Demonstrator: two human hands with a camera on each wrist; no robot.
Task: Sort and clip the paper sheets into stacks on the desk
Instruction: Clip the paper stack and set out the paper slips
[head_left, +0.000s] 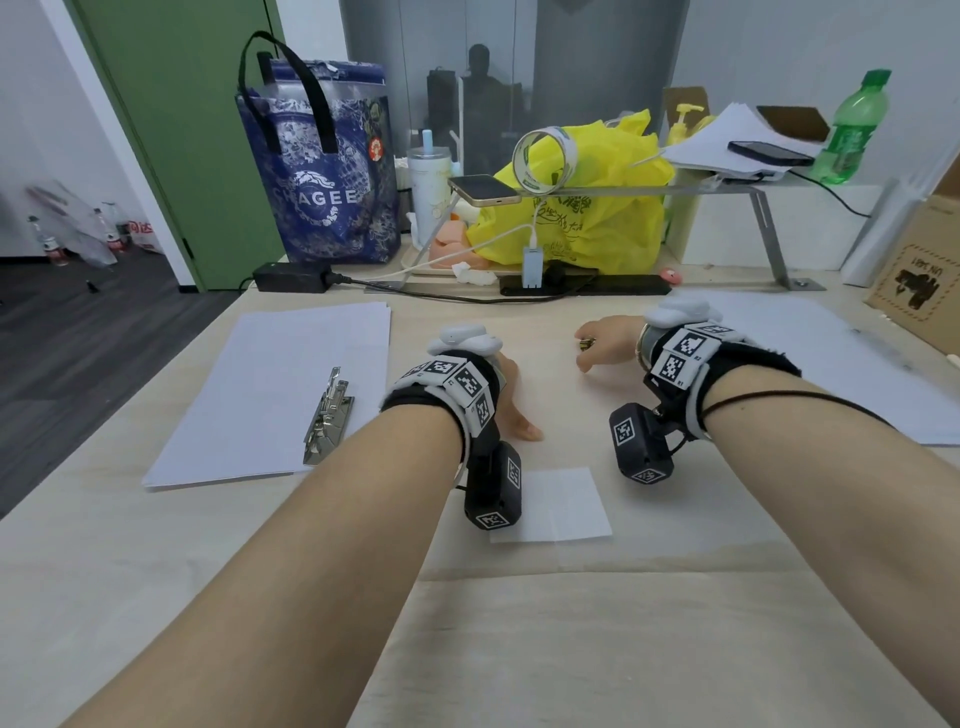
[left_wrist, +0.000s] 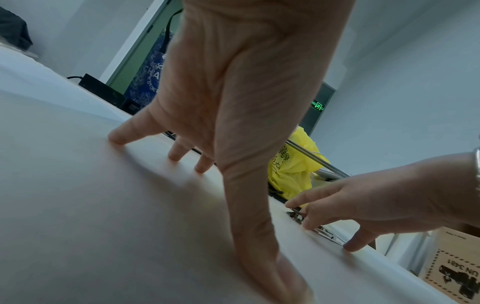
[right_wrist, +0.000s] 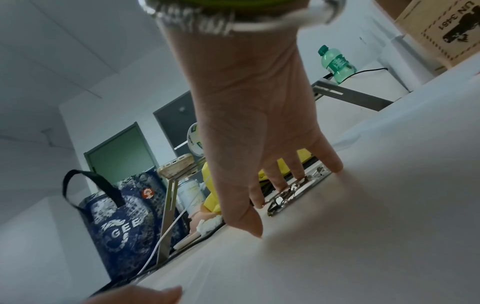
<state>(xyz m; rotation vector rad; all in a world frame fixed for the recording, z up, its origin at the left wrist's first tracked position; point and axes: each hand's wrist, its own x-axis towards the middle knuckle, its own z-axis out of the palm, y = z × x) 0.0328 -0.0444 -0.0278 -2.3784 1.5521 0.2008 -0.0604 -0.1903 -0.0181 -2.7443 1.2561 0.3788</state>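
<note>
**Both hands on desk, right fingers on a clip**

Head view: I'm resting my left hand on the desk, mostly hidden behind the wrist rig; only the thumb side is showing. My right hand is lying further back, fingers bent down over a small metal clip. A paper stack is sitting well to the left with a lever clip lying on it. More sheets are lying at right, partly under my right forearm. A small paper square is sitting between my wrists, nearer to me. Blue bag, yellow bag and green bottle are standing along the back.

Left wrist view: my left hand is spread, fingertips pressing flat on the pale surface, holding nothing. My right hand is showing at right, fingers touching the clip.

Right wrist view: my right hand is pointing down, fingers fairly straight, tips touching the clip lying flat on the desk; thumb is touching the desk beside it. I'm not seeing a closed grip on it. My left hand is just showing at the bottom edge.
</note>
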